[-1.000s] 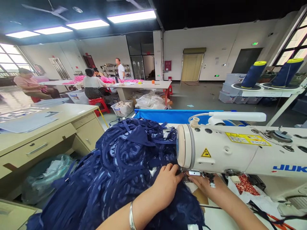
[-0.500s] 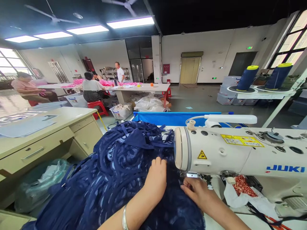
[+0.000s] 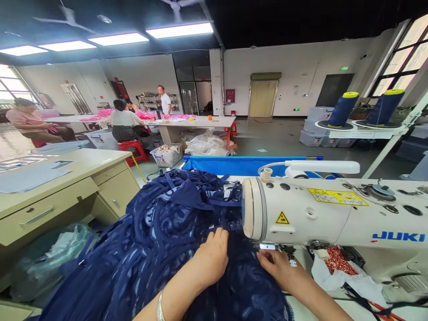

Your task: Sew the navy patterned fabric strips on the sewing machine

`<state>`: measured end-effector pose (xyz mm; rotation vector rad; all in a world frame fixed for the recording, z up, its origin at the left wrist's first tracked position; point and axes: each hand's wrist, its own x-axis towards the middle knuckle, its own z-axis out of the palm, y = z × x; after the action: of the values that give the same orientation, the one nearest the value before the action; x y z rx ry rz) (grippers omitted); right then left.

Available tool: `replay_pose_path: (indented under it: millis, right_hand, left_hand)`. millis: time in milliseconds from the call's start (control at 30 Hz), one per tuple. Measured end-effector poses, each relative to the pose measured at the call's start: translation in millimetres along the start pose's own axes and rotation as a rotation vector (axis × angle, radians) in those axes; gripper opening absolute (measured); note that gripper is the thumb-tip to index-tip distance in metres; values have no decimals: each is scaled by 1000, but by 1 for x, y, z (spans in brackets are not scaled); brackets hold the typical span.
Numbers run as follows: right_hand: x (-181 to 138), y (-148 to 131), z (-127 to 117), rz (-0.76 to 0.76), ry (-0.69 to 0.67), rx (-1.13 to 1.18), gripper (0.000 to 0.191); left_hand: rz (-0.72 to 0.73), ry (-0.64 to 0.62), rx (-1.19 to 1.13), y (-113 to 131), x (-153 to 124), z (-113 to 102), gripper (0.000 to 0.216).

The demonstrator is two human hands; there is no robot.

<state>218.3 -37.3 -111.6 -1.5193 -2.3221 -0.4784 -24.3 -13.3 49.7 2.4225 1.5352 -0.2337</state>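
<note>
A large heap of navy lace-patterned fabric [image 3: 157,254] spreads over the left of the sewing machine's table and hangs toward me. My left hand [image 3: 213,254], with a silver bangle on its wrist, lies on the heap with its fingers curled closed on the cloth. Just under the head of the white sewing machine [image 3: 321,214], beside the presser foot area, my right hand [image 3: 276,266] pinches the fabric's edge. Its fingertips are partly hidden by the machine and the cloth, and the needle itself cannot be made out.
Two navy thread cones [image 3: 343,109] stand on a rack at the right. A red-patterned cloth bundle [image 3: 339,261] lies under the machine arm. To the left is a cream desk [image 3: 110,171] with a plastic bag [image 3: 50,258] beneath. Several people are around a far table [image 3: 214,120].
My left hand has shifted slightly down and to the left, drawing the cloth with it. My right hand has moved a little to the right, staying beside the presser foot area.
</note>
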Motion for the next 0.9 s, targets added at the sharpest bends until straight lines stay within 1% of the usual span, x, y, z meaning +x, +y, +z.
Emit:
replay_pose_path:
  millis: [67, 133, 200, 267, 300, 367, 400, 433, 533, 567, 633, 667, 733, 800, 900]
  right_hand:
    - [0, -2, 5, 46, 30, 93, 44]
    - [0, -4, 9, 108, 49, 197, 40]
    - [0, -5, 10, 136, 75, 231, 41]
    - [-1, -4, 7, 38, 96, 164, 34]
    - [-2, -3, 4, -26, 97, 111, 33]
    - [-4, -1, -4, -106, 102, -3, 46]
    - [-5, 0, -8, -100, 120, -45, 51]
    - [-5, 0, -12, -82, 141, -73, 52]
    - [-5, -3, -22, -56, 187, -106, 51]
    - [-4, -4, -24, -51, 186, -101, 51]
    - [-2, -9, -28, -22, 148, -41, 51]
    - [1, -12, -30, 4, 114, 16, 48]
    - [9, -21, -38, 52, 42, 139, 35]
    - [20, -31, -48, 79, -65, 266, 24]
    - [36, -42, -66, 114, -291, 436, 25]
  left_hand:
    - [-6, -12, -24, -1, -1, -3, 33]
    - [-9, -62, -38, 0, -2, -8, 35]
    - [-4, -119, -38, 1, -4, -14, 39]
    - [-2, -158, -23, 1, -5, -18, 47]
    - [-5, -166, -8, 2, -5, -19, 53]
    - [-13, -171, 25, 1, -4, -17, 67]
    - [-16, -163, 34, 1, -4, -16, 68]
    - [-22, -147, 31, 0, -3, -14, 63]
    - [-55, -100, -34, -1, -2, -9, 38]
    - [-70, -94, -55, -1, -2, -8, 34]
    - [-91, -89, -79, -2, -2, -6, 34]
    - [-97, -79, -84, -2, -2, -5, 35]
    - [-103, -54, -98, -4, 0, -1, 37]
    - [-101, -23, -126, -6, 4, 2, 37]
    - [-103, 97, -235, -10, 12, 5, 28]
